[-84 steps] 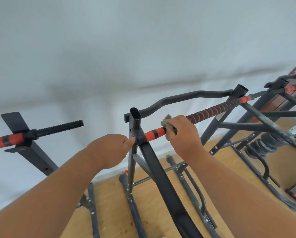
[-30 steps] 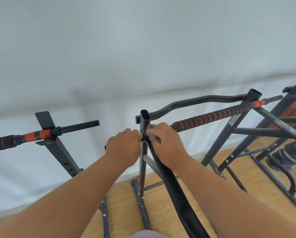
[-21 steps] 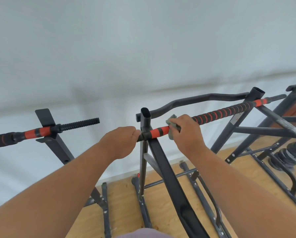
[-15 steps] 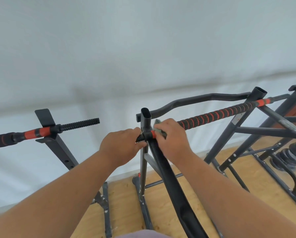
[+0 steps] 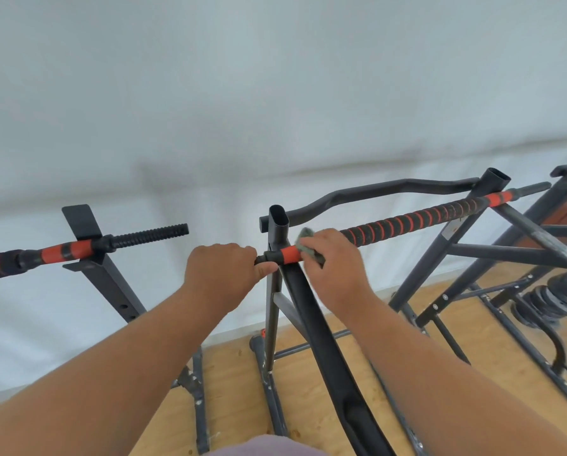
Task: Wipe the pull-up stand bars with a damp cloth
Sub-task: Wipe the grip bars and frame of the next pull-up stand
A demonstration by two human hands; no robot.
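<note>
White wall and wooden floor (image 5: pixel 236 390) backed the pull-up stand (image 5: pixel 277 291). At 9 o'clock of its upright, the left hand (image 5: pixel 223 274) curled round the bar's stub end, probably steadying it. At 3 o'clock, the right hand (image 5: pixel 334 268) wrapped the grey cloth (image 5: pixel 307 236) around the padded bar (image 5: pixel 407 222), likely to scrub all round it.

Pull-up stand (image 5: pixel 277 232): dark metal frame on a wooden floor, open-topped upright tube at near corner, a second upright at far right. Grip bar (image 5: pixel 407 222) runs between the uprights, rising toward the right; black foam with orange spiral wrap, solid orange section at each end. Curved black bar (image 5: pixel 374 192) sits behind it, roughly parallel. Damp cloth (image 5: pixel 305 236): small, grey-green, bunched, pressed against grip bar just right of the near orange section, mostly hidden, only its upper edge and a lower corner showing.
</note>
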